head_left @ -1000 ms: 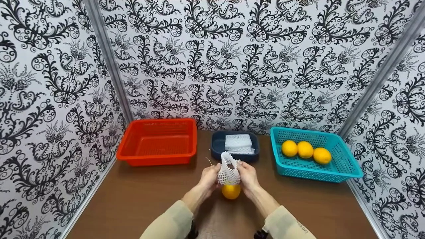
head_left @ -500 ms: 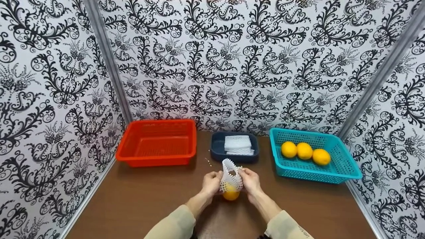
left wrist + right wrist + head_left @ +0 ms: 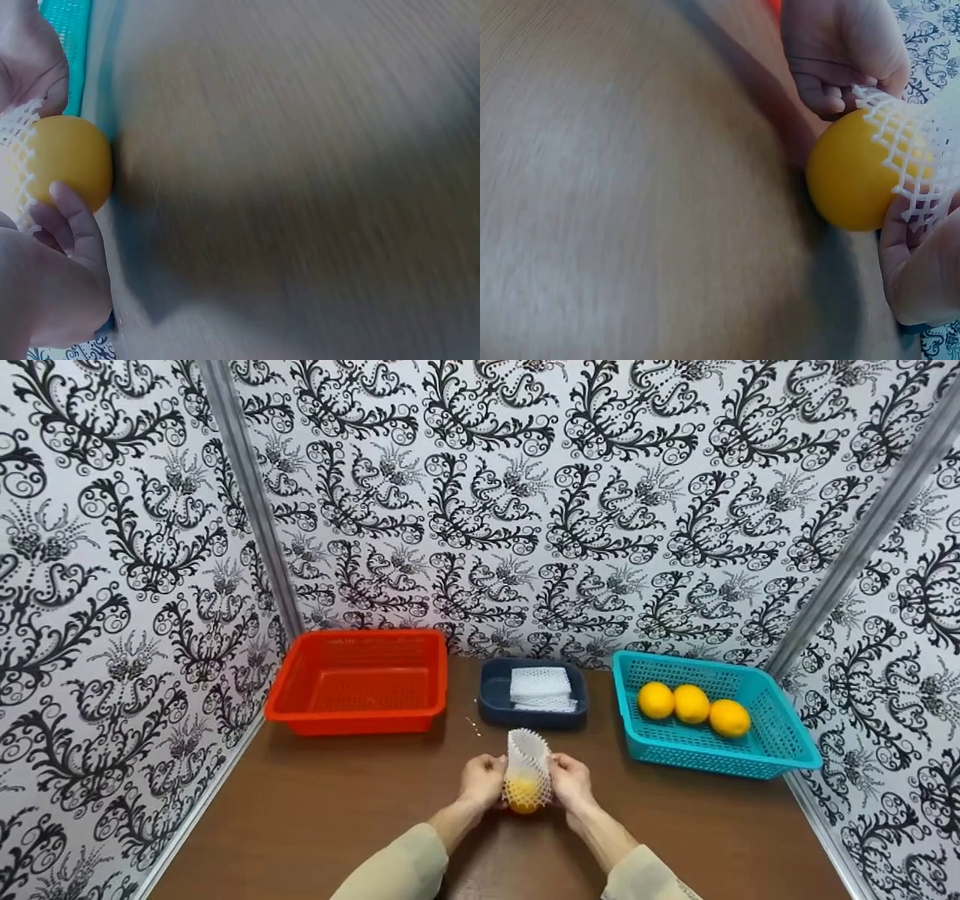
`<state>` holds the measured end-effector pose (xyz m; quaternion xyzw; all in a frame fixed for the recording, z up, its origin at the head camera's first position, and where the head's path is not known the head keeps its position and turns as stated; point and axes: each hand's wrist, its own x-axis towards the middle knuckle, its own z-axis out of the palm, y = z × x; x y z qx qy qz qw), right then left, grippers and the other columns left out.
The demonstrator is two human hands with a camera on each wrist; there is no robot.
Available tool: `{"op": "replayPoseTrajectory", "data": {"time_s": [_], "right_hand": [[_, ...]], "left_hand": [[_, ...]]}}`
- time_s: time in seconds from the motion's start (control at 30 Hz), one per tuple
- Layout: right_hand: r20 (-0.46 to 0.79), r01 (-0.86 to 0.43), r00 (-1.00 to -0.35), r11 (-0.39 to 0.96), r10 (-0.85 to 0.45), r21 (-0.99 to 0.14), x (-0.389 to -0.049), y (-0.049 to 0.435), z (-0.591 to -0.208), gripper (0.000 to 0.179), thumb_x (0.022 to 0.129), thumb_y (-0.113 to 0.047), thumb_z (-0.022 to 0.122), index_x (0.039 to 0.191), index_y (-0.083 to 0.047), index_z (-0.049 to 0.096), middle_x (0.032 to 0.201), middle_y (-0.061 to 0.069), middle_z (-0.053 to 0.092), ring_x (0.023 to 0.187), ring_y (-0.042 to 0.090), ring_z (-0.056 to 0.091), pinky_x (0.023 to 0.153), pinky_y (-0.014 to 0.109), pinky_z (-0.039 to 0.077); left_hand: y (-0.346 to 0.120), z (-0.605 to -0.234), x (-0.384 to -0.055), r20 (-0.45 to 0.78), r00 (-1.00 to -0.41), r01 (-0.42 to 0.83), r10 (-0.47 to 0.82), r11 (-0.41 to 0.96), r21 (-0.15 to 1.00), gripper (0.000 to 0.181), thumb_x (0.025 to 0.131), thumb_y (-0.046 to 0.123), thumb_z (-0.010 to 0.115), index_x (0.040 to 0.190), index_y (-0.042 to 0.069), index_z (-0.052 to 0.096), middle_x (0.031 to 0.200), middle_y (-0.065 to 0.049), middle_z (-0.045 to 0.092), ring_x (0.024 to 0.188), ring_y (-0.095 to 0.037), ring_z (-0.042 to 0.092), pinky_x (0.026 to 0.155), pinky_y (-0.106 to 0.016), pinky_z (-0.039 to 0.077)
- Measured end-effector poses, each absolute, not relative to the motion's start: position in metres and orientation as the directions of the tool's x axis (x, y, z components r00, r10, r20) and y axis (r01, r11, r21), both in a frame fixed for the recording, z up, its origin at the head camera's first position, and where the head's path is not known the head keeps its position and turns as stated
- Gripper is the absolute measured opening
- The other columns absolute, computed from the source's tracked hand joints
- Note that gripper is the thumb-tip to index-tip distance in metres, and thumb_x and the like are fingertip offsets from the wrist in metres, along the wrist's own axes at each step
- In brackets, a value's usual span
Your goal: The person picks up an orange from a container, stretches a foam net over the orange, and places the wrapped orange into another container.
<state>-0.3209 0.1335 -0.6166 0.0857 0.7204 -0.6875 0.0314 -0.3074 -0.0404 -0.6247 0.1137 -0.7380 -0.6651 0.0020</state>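
An orange rests on the brown table, its upper part inside a white foam fruit net. The net's top stands up with its mouth open. My left hand pinches the net's left side, and my right hand grips its right side. In the left wrist view, a left fingertip touches the bare lower part of the orange. The right wrist view has the net's lower edge partway around the orange, with curled fingers on both sides. Some fingertips are hidden behind the net.
A red basket stands at the back left. Behind my hands is a dark blue tray with folded white foam nets. A teal basket at the right holds 3 oranges. Small bits lie near the tray. Patterned walls enclose the table.
Both hands have moved down and toward me, drawing the foam net lower over the orange. More of the orange is now covered, and the net stands taller above it.
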Motion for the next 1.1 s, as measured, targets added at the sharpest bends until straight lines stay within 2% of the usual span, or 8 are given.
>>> {"op": "replayPoseTrajectory", "data": {"time_s": [0.17,0.37,0.53,0.67,0.77,0.9,1.0,1.1], "right_hand": [[-0.14,0.153,-0.983,0.108,0.117,-0.982,-0.317,0.137,-0.624,0.024,0.107,-0.011,0.059,0.115,0.006,0.074,0.084,-0.003,0.067,0.07,0.012,0.061,0.056,0.029,0.053],[-0.147,0.165,-0.982,0.154,0.121,-0.974,-0.312,0.135,-0.623,0.023,0.108,-0.011,0.058,0.118,0.004,0.072,0.1,0.01,0.068,0.075,0.018,0.063,0.056,0.032,0.06],[-0.125,0.15,-0.984,0.2,0.128,-0.968,-0.308,0.132,-0.616,0.022,0.109,-0.013,0.06,0.116,0.002,0.074,0.111,0.019,0.069,0.085,0.023,0.066,0.058,0.037,0.065],[-0.045,0.078,-0.989,0.233,0.142,-0.969,-0.313,0.132,-0.621,0.02,0.107,-0.015,0.065,0.11,0.001,0.077,0.109,0.02,0.071,0.089,0.026,0.066,0.06,0.04,0.066],[0.062,-0.013,-0.984,0.288,0.164,-0.958,-0.333,0.138,-0.648,0.016,0.104,-0.019,0.07,0.102,-0.006,0.08,0.099,0.011,0.075,0.088,0.021,0.066,0.068,0.033,0.061],[0.082,-0.016,-0.979,0.331,0.187,-0.943,-0.374,0.152,-0.702,0.009,0.1,-0.027,0.077,0.095,-0.023,0.083,0.094,-0.005,0.078,0.089,0.013,0.067,0.081,0.027,0.052],[0.098,-0.048,-0.981,0.287,0.165,-0.957,-0.367,0.153,-0.692,0.012,0.102,-0.031,0.078,0.098,-0.021,0.084,0.099,-0.002,0.08,0.095,0.016,0.069,0.087,0.029,0.053],[0.108,-0.067,-0.981,0.243,0.158,-0.968,-0.337,0.143,-0.651,0.018,0.105,-0.023,0.075,0.104,-0.007,0.082,0.104,0.009,0.079,0.095,0.02,0.068,0.083,0.032,0.059]], "left_hand": [[-0.038,-0.632,-0.311,-0.12,-0.973,-0.154,-0.195,0.169,0.973,0.024,0.111,0.022,0.065,0.098,0.003,0.072,0.085,-0.008,0.061,0.062,-0.019,0.061,0.046,-0.033,0.06],[-0.036,-0.633,-0.312,-0.107,-0.966,-0.174,-0.236,0.286,0.942,0.028,0.112,0.025,0.062,0.094,0.004,0.071,0.086,-0.011,0.065,0.067,-0.025,0.067,0.042,-0.031,0.058],[-0.038,-0.634,-0.312,-0.147,-0.963,-0.199,-0.228,0.225,0.954,0.029,0.112,0.024,0.061,0.094,0.002,0.068,0.091,-0.016,0.064,0.076,-0.031,0.07,0.048,-0.035,0.062],[-0.039,-0.636,-0.313,-0.164,-0.964,-0.199,-0.21,0.154,0.968,0.033,0.113,0.026,0.057,0.096,0.001,0.069,0.093,-0.018,0.064,0.077,-0.028,0.068,0.052,-0.033,0.063],[-0.037,-0.631,-0.311,-0.198,-0.96,-0.217,-0.196,0.08,0.973,0.035,0.115,0.028,0.052,0.107,-0.001,0.07,0.101,-0.019,0.066,0.082,-0.027,0.068,0.056,-0.034,0.065],[-0.032,-0.618,-0.304,-0.258,-0.949,-0.255,-0.179,-0.041,0.966,0.043,0.118,0.027,0.045,0.134,-0.008,0.063,0.12,-0.027,0.068,0.096,-0.034,0.073,0.068,-0.049,0.07],[-0.03,-0.616,-0.303,-0.273,-0.949,-0.257,-0.157,-0.114,0.96,0.05,0.119,0.027,0.042,0.148,-0.013,0.054,0.13,-0.031,0.066,0.102,-0.037,0.076,0.073,-0.055,0.071],[-0.031,-0.618,-0.303,-0.28,-0.95,-0.257,-0.139,-0.16,0.953,0.054,0.119,0.026,0.04,0.154,-0.015,0.047,0.136,-0.036,0.064,0.105,-0.039,0.076,0.073,-0.053,0.071]]}}
